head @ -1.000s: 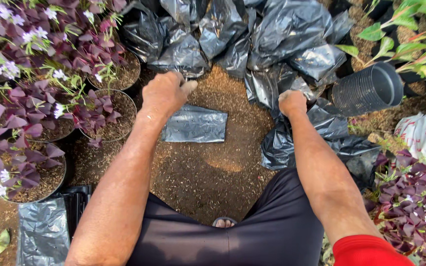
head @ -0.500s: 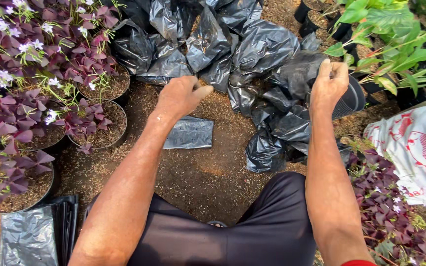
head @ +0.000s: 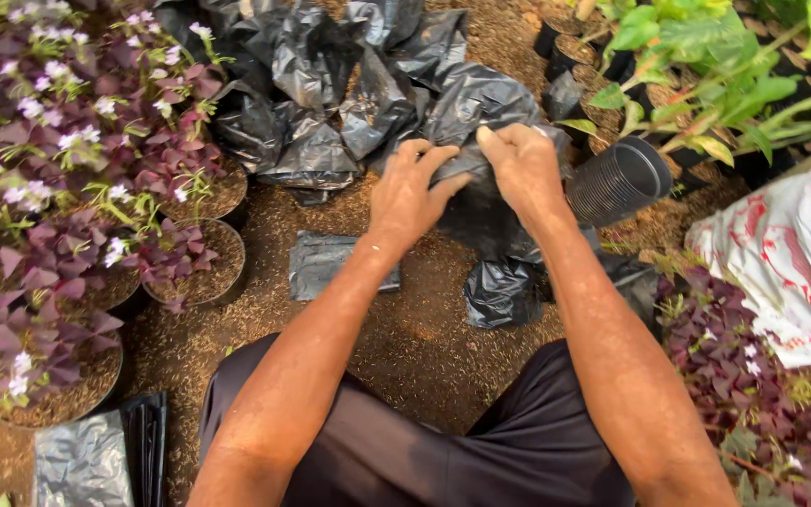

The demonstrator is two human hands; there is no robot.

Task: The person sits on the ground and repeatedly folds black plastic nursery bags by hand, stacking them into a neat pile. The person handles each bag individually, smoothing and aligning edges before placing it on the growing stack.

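Both hands (head: 466, 183) apparently pinch the black plastic bag (head: 499, 235) hanging below.

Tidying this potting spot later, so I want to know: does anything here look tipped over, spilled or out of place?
The stack of black pots lies on its side, mouth open, beside the right hand. Crumpled black bags are heaped loosely on the ground; both hands grip one bag. One flat bag lies alone below the left hand.
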